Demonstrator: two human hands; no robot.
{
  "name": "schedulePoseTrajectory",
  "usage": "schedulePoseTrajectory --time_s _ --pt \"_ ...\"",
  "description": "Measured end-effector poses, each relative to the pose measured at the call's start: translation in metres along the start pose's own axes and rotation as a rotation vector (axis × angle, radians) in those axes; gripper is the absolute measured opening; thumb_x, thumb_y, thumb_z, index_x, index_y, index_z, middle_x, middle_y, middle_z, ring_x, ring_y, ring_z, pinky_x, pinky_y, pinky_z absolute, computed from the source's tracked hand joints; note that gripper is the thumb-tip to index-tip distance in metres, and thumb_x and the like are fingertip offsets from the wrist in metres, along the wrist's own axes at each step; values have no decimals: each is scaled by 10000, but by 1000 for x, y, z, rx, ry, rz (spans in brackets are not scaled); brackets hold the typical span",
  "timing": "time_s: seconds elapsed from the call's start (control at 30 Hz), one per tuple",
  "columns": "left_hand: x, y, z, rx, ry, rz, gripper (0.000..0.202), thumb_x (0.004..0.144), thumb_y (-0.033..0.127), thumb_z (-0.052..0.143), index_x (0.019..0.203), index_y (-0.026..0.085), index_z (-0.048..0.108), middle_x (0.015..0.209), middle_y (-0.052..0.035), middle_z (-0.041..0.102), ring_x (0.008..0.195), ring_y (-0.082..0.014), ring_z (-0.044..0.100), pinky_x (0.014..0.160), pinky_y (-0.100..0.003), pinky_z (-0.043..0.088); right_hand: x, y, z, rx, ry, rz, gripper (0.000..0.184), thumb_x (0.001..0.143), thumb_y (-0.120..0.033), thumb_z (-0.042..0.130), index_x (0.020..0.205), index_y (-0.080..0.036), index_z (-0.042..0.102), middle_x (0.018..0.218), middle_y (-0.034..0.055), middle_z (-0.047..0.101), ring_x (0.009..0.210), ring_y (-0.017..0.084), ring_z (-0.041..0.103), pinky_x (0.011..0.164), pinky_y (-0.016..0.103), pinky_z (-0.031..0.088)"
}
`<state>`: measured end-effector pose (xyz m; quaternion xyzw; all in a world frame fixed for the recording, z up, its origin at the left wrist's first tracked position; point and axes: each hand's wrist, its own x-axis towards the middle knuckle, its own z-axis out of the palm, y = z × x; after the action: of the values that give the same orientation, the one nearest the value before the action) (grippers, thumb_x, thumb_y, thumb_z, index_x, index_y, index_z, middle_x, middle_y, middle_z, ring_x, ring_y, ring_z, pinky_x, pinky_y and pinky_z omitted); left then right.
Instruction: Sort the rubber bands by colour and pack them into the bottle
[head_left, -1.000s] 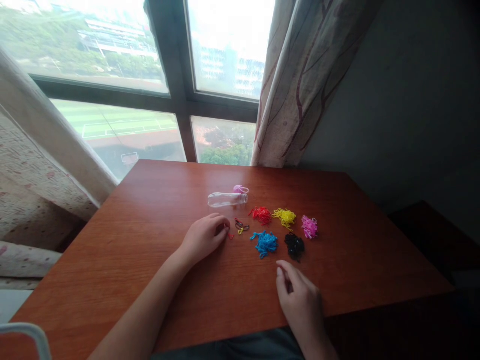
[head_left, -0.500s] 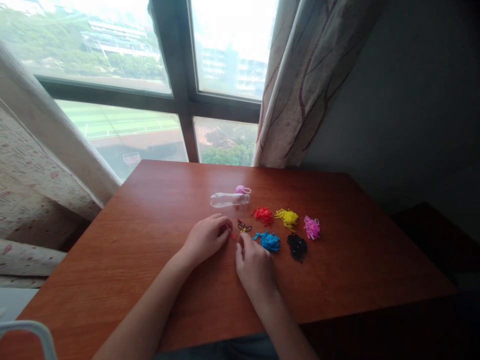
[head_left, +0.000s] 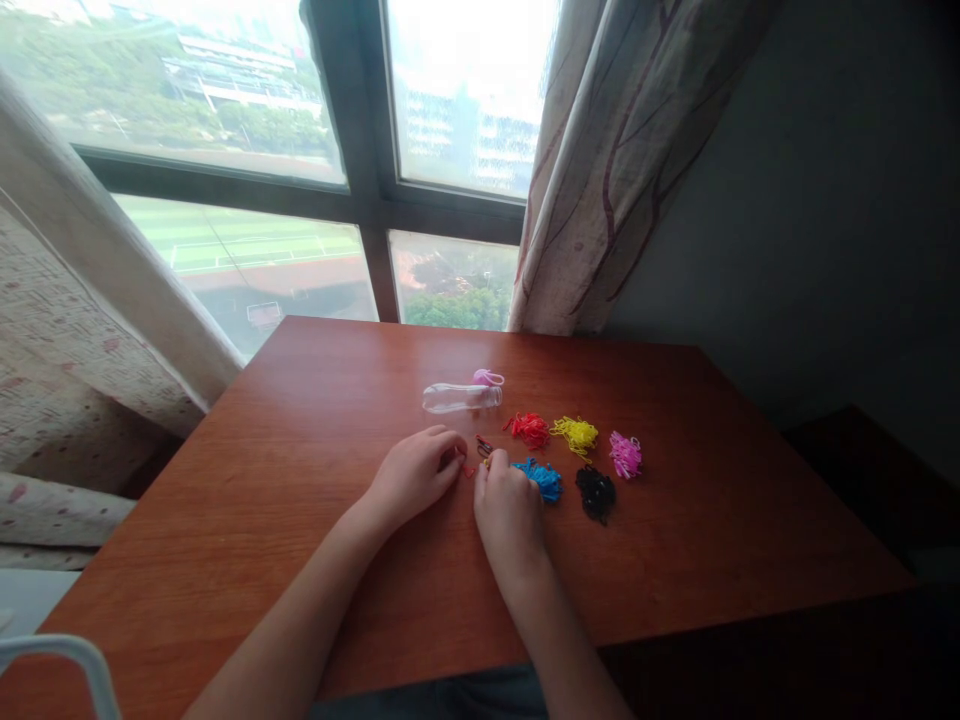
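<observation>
My left hand (head_left: 424, 468) rests on its side on the table, thumb and forefinger closed on a thin red band (head_left: 469, 470) whose end pokes out toward the right. Close beside it, my right hand (head_left: 510, 510) has its fingertips pinched over a small loose group of bands (head_left: 484, 446), dark and red with a bit of yellow. What those fingers grip is hidden. Just right of my right fingers lies a pile of blue bands (head_left: 541, 480). A pile of red bands (head_left: 529, 430) sits beyond it.
Yellow bands (head_left: 576, 435), pink bands (head_left: 625, 454) and black bands (head_left: 596, 493) lie in piles on the right. A clear bottle (head_left: 459, 398) lies on its side farther back, with a pink looped piece (head_left: 487, 378) behind it. The wooden table (head_left: 337, 400) meets a window.
My right hand has moved slightly forward, its fingertips now covering part of the loose dark and yellow bands. My left hand has stayed nearly still.
</observation>
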<state>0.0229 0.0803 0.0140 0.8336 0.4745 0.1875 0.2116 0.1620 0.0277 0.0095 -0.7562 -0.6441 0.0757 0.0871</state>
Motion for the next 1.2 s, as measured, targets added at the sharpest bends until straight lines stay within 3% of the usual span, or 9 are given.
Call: schedulePoseTrajectory --time_s 0.3,0.47,0.6,0.8,0.9,1.2 --pt "-1 0 0 7 -6 -1 145 862 184 510 874 205 652 888 -36 654 801 -181 623 715 -260 461 -20 7 3 98 125 -60 162 952 -150 481 870 -172 619 710 67 708 620 194 687 496 235 337" --pt "-1 0 0 12 -15 -14 145 865 185 508 872 210 650 898 -33 653 804 -174 624 715 -252 454 -31 35 -10 340 241 -106 180 930 -232 500 854 -193 659 600 4 649 543 159 624 526 239 342" --pt "-1 0 -1 19 -20 -24 148 868 191 505 877 220 650 910 -27 658 810 -173 626 714 -251 445 -14 84 -34 470 302 -50 234 901 -349 513 821 -200 675 558 -14 612 504 142 578 544 235 370" --pt "0 -2 1 19 -14 -25 134 863 191 508 864 222 638 913 -19 662 791 -168 619 696 -251 430 25 152 -53 428 368 64 276 843 -421 536 826 -200 701 621 10 651 586 167 608 591 249 408" --pt "0 -3 2 20 -8 -25 124 858 191 514 863 222 633 915 -17 663 786 -165 613 689 -248 424 38 163 -50 406 357 63 290 838 -425 525 824 -200 709 650 19 669 611 172 622 594 252 404" --pt "0 -6 5 21 1 -31 129 864 197 504 866 226 629 907 -16 655 785 -165 604 688 -249 419 55 166 -38 344 324 40 298 854 -395 507 853 -206 738 666 32 691 611 182 625 599 267 402"
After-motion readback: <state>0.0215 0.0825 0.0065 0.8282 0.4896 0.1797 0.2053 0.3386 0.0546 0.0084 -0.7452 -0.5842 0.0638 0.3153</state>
